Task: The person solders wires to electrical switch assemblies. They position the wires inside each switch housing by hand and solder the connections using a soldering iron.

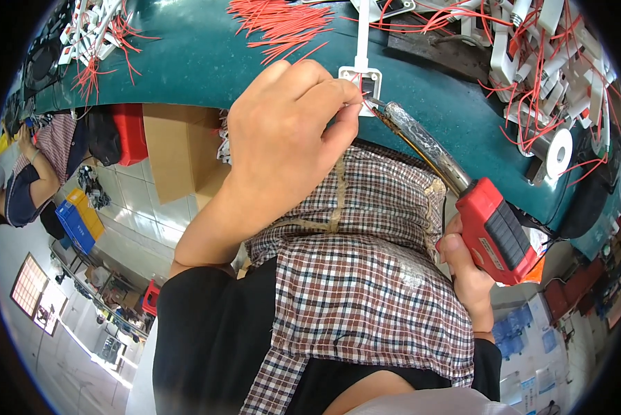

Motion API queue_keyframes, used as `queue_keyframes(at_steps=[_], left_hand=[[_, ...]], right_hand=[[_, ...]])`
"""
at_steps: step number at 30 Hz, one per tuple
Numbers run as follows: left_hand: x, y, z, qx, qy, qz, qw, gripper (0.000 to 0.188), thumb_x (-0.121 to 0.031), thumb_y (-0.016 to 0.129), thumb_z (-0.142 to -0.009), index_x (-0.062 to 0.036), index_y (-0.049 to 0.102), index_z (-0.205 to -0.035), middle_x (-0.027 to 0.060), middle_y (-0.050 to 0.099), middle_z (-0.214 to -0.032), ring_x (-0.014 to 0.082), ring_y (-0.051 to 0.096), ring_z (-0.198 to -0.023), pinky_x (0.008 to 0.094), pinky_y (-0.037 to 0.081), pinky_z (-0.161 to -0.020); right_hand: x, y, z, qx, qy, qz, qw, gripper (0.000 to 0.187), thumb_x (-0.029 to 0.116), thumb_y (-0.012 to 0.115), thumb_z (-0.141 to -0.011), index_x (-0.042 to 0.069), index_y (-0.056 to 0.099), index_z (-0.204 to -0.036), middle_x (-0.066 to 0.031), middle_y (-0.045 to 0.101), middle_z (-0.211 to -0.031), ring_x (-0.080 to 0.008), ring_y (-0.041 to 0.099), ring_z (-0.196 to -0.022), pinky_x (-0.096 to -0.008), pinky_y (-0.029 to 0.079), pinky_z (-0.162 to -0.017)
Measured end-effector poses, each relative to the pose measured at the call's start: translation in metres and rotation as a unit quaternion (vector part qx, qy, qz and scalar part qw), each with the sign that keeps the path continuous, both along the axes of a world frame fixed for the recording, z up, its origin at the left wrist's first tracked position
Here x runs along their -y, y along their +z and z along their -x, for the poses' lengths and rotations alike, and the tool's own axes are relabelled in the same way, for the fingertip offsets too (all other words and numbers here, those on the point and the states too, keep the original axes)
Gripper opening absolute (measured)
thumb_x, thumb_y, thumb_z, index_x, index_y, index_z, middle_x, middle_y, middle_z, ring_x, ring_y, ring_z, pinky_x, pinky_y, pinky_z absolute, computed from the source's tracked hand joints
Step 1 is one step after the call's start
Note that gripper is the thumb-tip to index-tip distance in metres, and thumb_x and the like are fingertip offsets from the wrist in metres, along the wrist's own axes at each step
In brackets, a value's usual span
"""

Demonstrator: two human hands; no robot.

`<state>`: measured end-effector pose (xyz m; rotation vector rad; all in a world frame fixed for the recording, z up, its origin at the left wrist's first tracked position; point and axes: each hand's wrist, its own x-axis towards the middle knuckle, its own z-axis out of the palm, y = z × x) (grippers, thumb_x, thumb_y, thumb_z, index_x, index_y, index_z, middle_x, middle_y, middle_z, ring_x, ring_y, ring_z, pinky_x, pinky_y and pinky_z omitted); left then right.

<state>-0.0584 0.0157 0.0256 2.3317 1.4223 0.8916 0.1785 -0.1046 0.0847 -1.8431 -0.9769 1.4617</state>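
Observation:
At the near edge of the bench, my left hand [286, 131] is closed in a pinch over a small white plastic housing [352, 71]. A red wire end shows beside its fingertips; most of what they pinch is hidden. My right hand [468, 277] grips the red handle of a soldering gun [491, 232]. Its foil-wrapped barrel slants up and left, and the tip is at the housing's open inside, close to my left fingertips. Whether the tip touches a contact is too small to tell. A straight white stem [363, 34] runs away from the housing.
Cut red wires [283, 28] lie loose on the green bench [186, 72]. White parts with red leads are heaped at far left [92, 41] and right [545, 62]. A solder spool [558, 153] stands at right. Below left is a cardboard box [175, 145]; another person [37, 166] sits beyond.

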Motion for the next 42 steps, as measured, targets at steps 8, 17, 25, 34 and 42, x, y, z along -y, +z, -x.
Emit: queue_keyframes(at_steps=[8,17,25,34,42], left_hand=[[-0.002,0.002,0.002,-0.011,-0.007,0.040,0.999,0.016,-0.006,0.076,-0.069,-0.0119,0.065,-0.079,-0.0008,0.056,-0.074,0.0198,0.053,-0.067,0.0319,0.044,-0.056],[-0.004,0.006,0.002,-0.014,-0.014,0.060,0.998,0.015,-0.007,0.075,-0.070,-0.0124,0.065,-0.079,-0.0003,0.055,-0.075,0.0206,0.054,-0.070,0.0322,0.044,-0.059],[-0.005,0.007,0.002,-0.011,-0.015,0.066,0.998,0.014,-0.007,0.075,-0.070,-0.0118,0.066,-0.079,0.0002,0.056,-0.076,0.0212,0.054,-0.071,0.0327,0.045,-0.060],[-0.008,0.013,0.002,-0.028,-0.026,0.082,0.996,0.013,-0.005,0.073,-0.073,-0.0079,0.069,-0.085,0.0022,0.060,-0.075,0.0200,0.057,-0.070,0.0321,0.044,-0.061],[-0.009,0.016,0.003,-0.038,-0.028,0.095,0.994,0.011,-0.005,0.073,-0.074,-0.0077,0.068,-0.084,0.0026,0.061,-0.076,0.0204,0.057,-0.071,0.0322,0.045,-0.063]], right_hand=[[-0.004,0.000,-0.008,0.011,0.059,0.027,0.998,0.016,0.016,0.064,-0.087,0.001,0.059,-0.090,-0.0041,0.056,-0.070,-0.0066,0.047,-0.052,-0.0209,0.033,-0.045],[0.001,-0.001,-0.001,0.053,0.012,-0.011,0.998,0.015,0.012,0.064,-0.084,0.000,0.058,-0.090,-0.0039,0.055,-0.069,-0.0078,0.048,-0.054,-0.0217,0.034,-0.047],[0.000,-0.005,-0.008,0.035,0.069,-0.017,0.997,0.013,0.011,0.062,-0.085,0.000,0.057,-0.087,-0.0047,0.053,-0.069,-0.0090,0.046,-0.054,-0.0231,0.035,-0.048],[0.002,-0.005,-0.007,0.019,0.039,-0.016,0.999,0.016,0.013,0.064,-0.084,0.001,0.054,-0.087,-0.0046,0.049,-0.068,-0.0104,0.044,-0.054,-0.0242,0.037,-0.050],[-0.001,0.001,-0.003,0.007,-0.011,0.011,1.000,0.020,0.016,0.065,-0.084,0.001,0.052,-0.086,-0.0050,0.048,-0.067,-0.0109,0.044,-0.054,-0.0246,0.038,-0.051]])
